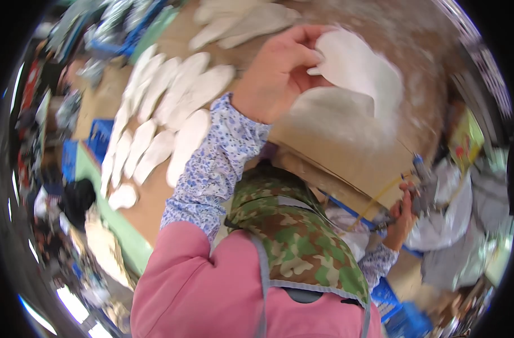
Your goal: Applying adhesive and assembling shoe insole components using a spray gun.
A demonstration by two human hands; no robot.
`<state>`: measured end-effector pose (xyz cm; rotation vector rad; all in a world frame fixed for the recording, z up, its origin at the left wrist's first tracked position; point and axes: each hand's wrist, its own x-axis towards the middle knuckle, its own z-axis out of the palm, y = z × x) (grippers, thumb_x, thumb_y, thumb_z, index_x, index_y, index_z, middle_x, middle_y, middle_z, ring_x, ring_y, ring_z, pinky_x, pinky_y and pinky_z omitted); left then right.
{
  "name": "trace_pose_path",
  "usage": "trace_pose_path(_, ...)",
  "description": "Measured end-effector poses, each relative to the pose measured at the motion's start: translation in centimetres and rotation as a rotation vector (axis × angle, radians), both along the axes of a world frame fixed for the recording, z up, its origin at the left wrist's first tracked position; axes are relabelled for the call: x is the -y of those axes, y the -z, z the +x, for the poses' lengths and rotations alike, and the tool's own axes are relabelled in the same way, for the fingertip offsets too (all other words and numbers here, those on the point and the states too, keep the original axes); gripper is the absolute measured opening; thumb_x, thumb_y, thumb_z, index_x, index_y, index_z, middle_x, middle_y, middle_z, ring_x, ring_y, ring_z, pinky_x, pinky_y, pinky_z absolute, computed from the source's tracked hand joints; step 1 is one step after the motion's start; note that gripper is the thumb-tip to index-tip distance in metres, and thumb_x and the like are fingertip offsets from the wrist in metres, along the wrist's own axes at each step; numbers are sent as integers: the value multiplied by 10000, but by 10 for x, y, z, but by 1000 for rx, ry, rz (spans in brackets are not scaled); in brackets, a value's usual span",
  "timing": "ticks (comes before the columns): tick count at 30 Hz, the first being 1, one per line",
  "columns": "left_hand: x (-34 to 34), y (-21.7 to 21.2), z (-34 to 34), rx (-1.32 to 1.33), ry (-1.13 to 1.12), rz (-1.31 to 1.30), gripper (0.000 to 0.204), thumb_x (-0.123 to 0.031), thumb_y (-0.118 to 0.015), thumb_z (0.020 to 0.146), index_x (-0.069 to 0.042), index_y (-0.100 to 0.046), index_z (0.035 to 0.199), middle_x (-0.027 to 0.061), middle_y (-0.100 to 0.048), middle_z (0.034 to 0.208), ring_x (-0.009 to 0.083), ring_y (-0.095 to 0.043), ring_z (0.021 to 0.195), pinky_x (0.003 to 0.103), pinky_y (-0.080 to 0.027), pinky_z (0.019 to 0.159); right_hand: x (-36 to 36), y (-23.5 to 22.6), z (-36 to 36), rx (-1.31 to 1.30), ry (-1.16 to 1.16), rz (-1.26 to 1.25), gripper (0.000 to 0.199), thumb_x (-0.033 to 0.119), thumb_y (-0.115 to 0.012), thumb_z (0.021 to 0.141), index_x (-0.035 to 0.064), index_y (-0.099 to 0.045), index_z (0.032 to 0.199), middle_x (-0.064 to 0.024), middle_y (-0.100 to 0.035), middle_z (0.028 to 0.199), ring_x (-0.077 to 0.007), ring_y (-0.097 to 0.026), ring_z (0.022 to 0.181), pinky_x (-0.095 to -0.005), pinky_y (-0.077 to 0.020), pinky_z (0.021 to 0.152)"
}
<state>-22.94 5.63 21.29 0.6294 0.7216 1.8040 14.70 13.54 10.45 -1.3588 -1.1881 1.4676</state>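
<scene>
Smooth pink cloth (203,290), left grip (279,67) pinching white lobed sheet (361,65), right grip (403,215) curled around metallic tool (428,181).

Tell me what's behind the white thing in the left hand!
A brown surface shows past the right edge of the white piece in the left hand. What lies directly behind the piece is covered, and some ends of the fingers look hidden too.

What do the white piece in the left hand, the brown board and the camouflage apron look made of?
White piece: matte, perhaps felt or foam, given its soft-looking, shineless surface; blur leaves this open. Brown board: likely cardboard, dull, judging by its flat tan face and thin edges. Camouflage apron: probably woven fabric, matte print, since it drapes loosely.
</scene>
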Motion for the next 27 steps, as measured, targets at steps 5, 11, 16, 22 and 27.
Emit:
trace_pose_path(5,122,-26,-35,-161,-188,-229,507,-103,-484,814,23,-423,1302,124,-518,1250,237,-533,1138,383,-440,985,17,-5,-28,-29,-184,32,325,110,-521,938,16,-507,1249,-38,-598,1055,-5,-307,453,-182,-223,398)
trace_pose_path(11,315,-38,-45,-126,-481,-286,501,-73,-492,797,-6,-435,1290,129,-506,1267,247,-507,1171,411,-433,984,54,-16,-70,7,-390,38,312,116,-499,956,17,-503,1251,-13,-587,1088,5,-276,449,-185,-204,401)
trace_pose_path(16,445,-53,-36,-113,-765,-340,540,-98,-516,751,15,-428,1271,145,-509,1256,261,-506,1181,400,-417,1009,82,-29,-102,49,-472,44,304,81,-519,947,17,-521,1244,-28,-612,1060,1,-283,448,-169,-223,396)
trace_pose_path(22,562,-54,-27,-56,-898,-435,543,-115,-518,753,10,-417,1272,137,-512,1252,249,-525,1169,394,-437,989,140,-41,-147,103,-626,121,324,83,-539,936,6,-523,1250,-26,-621,1064,0,-279,450,-165,-231,397)
trace_pose_path(27,603,-40,-19,0,-886,-495,535,-138,-539,749,-9,-432,1257,114,-528,1221,232,-551,1129,386,-463,955,172,-49,-180,241,-642,143,334,74,-537,931,-26,-521,1249,-35,-628,1067,3,-278,457,-161,-232,397)
